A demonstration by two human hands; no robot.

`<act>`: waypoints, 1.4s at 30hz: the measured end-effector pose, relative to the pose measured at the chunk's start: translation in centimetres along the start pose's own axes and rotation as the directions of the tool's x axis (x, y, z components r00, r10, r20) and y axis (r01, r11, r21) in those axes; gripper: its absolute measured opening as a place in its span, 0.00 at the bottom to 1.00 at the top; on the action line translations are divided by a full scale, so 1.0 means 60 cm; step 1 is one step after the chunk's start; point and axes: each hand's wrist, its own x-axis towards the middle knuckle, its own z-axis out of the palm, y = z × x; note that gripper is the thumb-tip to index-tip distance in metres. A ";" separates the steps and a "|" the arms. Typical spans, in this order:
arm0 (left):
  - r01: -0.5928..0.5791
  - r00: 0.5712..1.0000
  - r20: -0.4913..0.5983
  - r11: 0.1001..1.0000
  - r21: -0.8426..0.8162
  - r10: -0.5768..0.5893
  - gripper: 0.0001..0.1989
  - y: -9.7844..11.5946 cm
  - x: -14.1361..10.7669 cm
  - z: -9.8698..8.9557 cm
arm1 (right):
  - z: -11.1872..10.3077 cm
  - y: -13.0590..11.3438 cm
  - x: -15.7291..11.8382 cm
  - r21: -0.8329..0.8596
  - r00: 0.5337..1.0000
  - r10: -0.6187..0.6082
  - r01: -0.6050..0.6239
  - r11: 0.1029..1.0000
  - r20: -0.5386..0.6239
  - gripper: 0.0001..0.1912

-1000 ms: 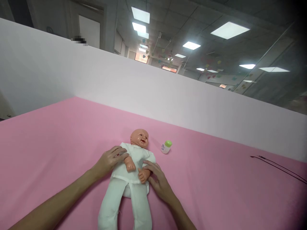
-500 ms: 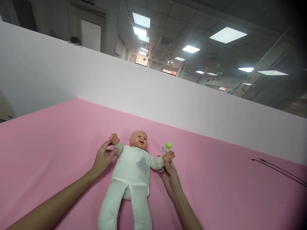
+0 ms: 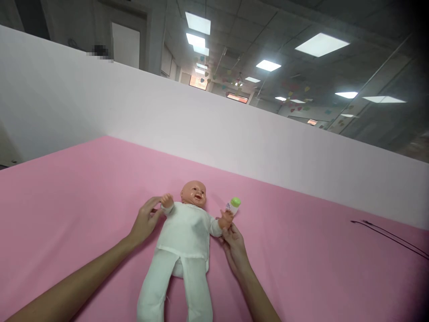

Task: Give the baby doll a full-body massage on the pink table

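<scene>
The doll [image 3: 185, 230] is lying between the left hand [image 3: 145, 222] and right hand [image 3: 235, 246], each holding one of its arms.

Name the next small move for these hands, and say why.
Perhaps ease the arms of the doll inward over its chest: both are spread outward, the left hand holds one, and the right hand holds the other, which partly hides the bottle.

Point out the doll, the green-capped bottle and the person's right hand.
Doll [image 3: 183, 238]: head view, on its white shirt.
Green-capped bottle [image 3: 233, 207]: head view, on its body below the cap.
Right hand [image 3: 236, 246]: head view, on its middle.
</scene>
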 end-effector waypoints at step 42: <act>-0.292 0.945 0.193 0.948 0.129 0.265 0.12 0.008 -0.007 0.005 | 0.000 -0.012 -0.012 -0.238 0.944 0.021 0.061 0.969 0.328 0.23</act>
